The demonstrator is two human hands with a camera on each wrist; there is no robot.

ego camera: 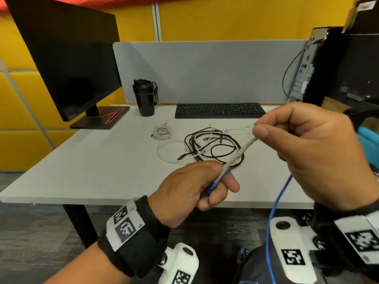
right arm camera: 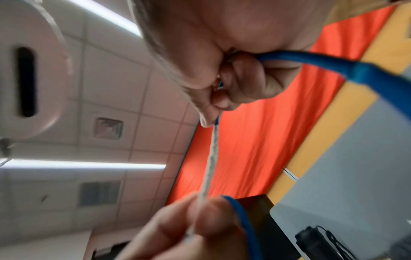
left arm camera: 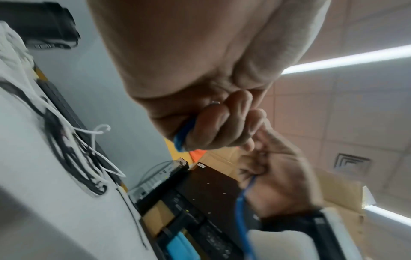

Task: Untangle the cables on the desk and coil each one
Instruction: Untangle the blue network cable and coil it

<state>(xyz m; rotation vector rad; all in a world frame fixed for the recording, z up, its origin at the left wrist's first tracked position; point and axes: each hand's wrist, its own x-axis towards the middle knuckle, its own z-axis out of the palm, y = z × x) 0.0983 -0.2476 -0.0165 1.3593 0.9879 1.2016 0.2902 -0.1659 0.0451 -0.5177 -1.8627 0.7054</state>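
Observation:
A blue cable point(ego camera: 273, 212) runs between both hands above the desk's point(ego camera: 102, 171) front edge, and a pale braided stretch point(ego camera: 239, 153) of it is taut between them. My left hand point(ego camera: 221, 179) grips the lower end, blue showing inside the fist point(left arm camera: 182, 139). Higher and to the right, my right hand point(ego camera: 260, 132) pinches the braided stretch point(right arm camera: 212, 149) with thumb and forefinger. From that hand the blue cable point(right arm camera: 311, 61) hangs toward the floor. A tangle of black and white cables point(ego camera: 213, 146) lies on the desk behind the hands. A small white coiled cable point(ego camera: 162, 132) sits to its left.
A black keyboard point(ego camera: 219, 110) lies at the back of the desk, with a black bottle point(ego camera: 144, 97) and a monitor point(ego camera: 69, 58) to its left. A computer tower point(ego camera: 307, 64) and dark boxes stand at the right. A grey partition closes the back.

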